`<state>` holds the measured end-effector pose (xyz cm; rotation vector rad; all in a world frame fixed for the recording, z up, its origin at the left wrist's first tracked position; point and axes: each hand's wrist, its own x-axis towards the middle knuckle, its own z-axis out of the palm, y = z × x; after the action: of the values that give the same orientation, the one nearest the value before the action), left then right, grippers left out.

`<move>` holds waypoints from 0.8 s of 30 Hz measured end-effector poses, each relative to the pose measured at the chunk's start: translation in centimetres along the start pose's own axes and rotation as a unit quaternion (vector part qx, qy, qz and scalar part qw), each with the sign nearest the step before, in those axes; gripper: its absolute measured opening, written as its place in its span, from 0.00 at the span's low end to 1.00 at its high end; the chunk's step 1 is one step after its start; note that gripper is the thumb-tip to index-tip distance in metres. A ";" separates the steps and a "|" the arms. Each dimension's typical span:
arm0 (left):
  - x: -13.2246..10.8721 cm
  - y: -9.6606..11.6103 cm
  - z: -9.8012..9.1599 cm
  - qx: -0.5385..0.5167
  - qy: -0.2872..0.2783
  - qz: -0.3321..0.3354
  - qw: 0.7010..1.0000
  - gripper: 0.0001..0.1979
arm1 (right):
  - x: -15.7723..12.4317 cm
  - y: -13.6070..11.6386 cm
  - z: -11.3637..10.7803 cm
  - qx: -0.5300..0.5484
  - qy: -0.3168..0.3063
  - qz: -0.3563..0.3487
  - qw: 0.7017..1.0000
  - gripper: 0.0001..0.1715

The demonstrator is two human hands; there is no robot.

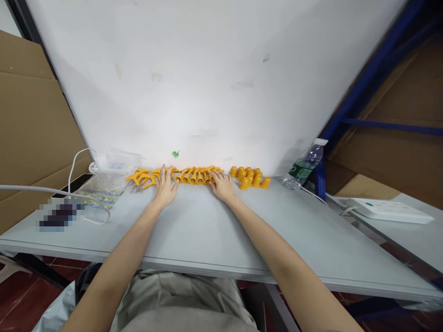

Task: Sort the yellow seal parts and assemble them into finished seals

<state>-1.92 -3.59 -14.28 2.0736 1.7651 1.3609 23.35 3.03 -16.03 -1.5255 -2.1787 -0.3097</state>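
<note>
A row of yellow plastic pieces point(191, 180) with round, hollow ends facing me lies along the back of the table. My left hand point(166, 189) rests at the row's left end, fingers stretched out and apart. At its right end my right hand point(222, 185) lies with fingers extended over the last pieces, partly hiding them. Left of my left hand are loose yellow branched pieces point(140, 175), with small shiny metal parts point(136, 188) in front. Several yellow cup-shaped pieces point(244, 183) stand in a cluster right of my right hand.
A white panel point(214, 92) rises behind the table point(204, 230). A clear bottle point(308, 161) leans at the right, near a white power strip point(391, 210). Plastic bags point(104, 184), a white cable point(72, 168) and a blurred dark object point(58, 216) lie left, beside cardboard point(34, 129).
</note>
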 end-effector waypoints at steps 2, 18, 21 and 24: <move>0.0 -0.1 0.0 -0.004 0.000 0.004 1.000 0.31 | 0.2 -0.2 0.0 -0.018 -0.011 0.004 1.000 0.28; 0.5 0.2 -0.9 0.069 -0.006 -0.035 0.997 0.30 | 3.7 -0.6 -6.3 -0.050 -0.280 0.048 0.958 0.32; 0.8 0.3 -1.4 0.076 0.025 -0.054 0.995 0.29 | 4.9 1.2 -8.0 -0.026 -0.306 0.069 0.949 0.32; 1.0 0.3 -1.9 0.072 0.067 -0.056 0.994 0.28 | 5.3 3.5 -9.5 -0.038 -0.273 0.106 0.956 0.26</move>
<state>-3.07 -3.72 -12.43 1.9572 2.0568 1.4093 27.41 4.53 -5.44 -2.0579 -2.3843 0.1201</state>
